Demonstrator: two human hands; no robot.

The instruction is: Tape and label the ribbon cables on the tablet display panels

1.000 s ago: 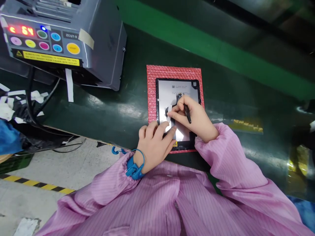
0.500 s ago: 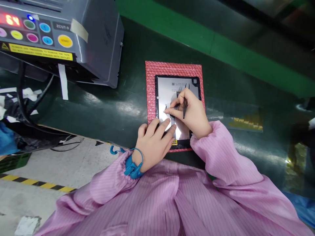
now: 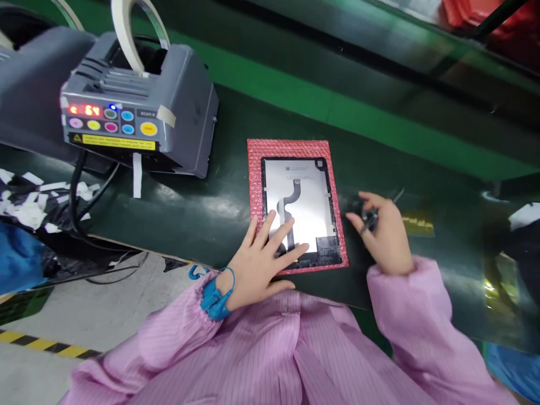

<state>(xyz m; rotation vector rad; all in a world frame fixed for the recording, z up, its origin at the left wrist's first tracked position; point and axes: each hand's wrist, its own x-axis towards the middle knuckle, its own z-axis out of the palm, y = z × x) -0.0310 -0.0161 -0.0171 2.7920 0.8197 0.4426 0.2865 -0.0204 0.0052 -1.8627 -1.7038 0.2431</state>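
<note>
A tablet screen assembly (image 3: 312, 208) with a silvery back and black frame lies on a pink bubble-wrap sheet (image 3: 289, 147). A dark ribbon cable (image 3: 291, 197) curves down its back. My left hand (image 3: 261, 264), fingers spread, rests over the lower left of the panel and covers part of the cable. A blue wrist strap (image 3: 217, 295) circles that wrist. To the right of the sheet, my right hand (image 3: 386, 233) is closed around dark tweezers (image 3: 370, 220), partly hidden by the fingers. Something dark and blurred shows by its fingertips.
A grey tape dispenser (image 3: 185, 112) stands at the left, a white strip (image 3: 137, 175) hanging from its front. Tape scraps (image 3: 31, 208) are heaped near its cables. Yellowish film with small tabs (image 3: 417, 224) lies right of my right hand.
My right hand has moved off the panel to the right, with the tweezers still in it. The left hand has spread its fingers wider. The view has shifted, showing more of the dispenser.
</note>
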